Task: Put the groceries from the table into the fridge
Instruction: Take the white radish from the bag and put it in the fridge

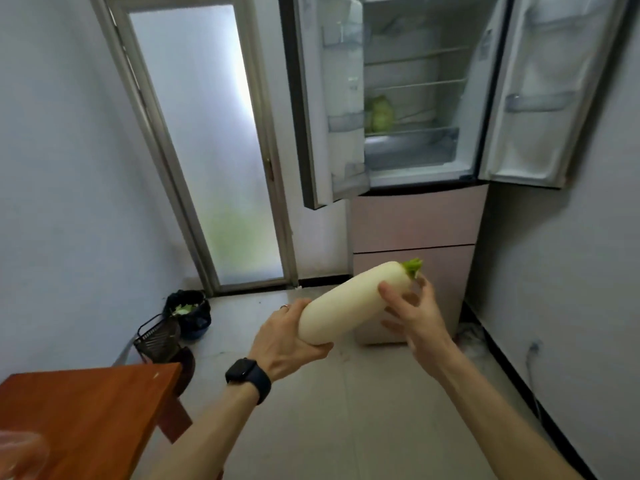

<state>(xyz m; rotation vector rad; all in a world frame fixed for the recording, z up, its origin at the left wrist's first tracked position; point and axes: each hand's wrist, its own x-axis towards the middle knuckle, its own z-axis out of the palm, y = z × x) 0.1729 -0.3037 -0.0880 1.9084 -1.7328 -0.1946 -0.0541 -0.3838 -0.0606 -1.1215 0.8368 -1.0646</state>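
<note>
Both hands hold one large white radish [356,299] in the air over the floor, in front of the fridge. The left hand [287,337] is wrapped around the blunt lower end, fingers curled under it and thumb on top, with a ring on one finger and a dark watch [247,375] on the wrist. The right hand [412,317] grips the upper end just below the green leaf stub, thumb across the top and fingers around the far side. The radish lies tilted, its leafy end raised and pointing toward the fridge.

The fridge [415,216] stands against the far wall near the right-hand corner, both upper doors swung wide. Its shelves are mostly bare; a pale green cabbage [381,114] sits on the lowest shelf at the left, above a clear drawer. Below the open section are two closed pinkish drawers.

At the lower left, the corner of a reddish-brown wooden table [86,417] shows, with a clear plastic bag [20,452] at its near edge. Beyond the table, on the tiled floor [346,410], stand a dark wire basket [157,337] and a bin lined with a black bag [188,311], holding green scraps. A frosted glass door [207,143] fills the wall left of the fridge.
</note>
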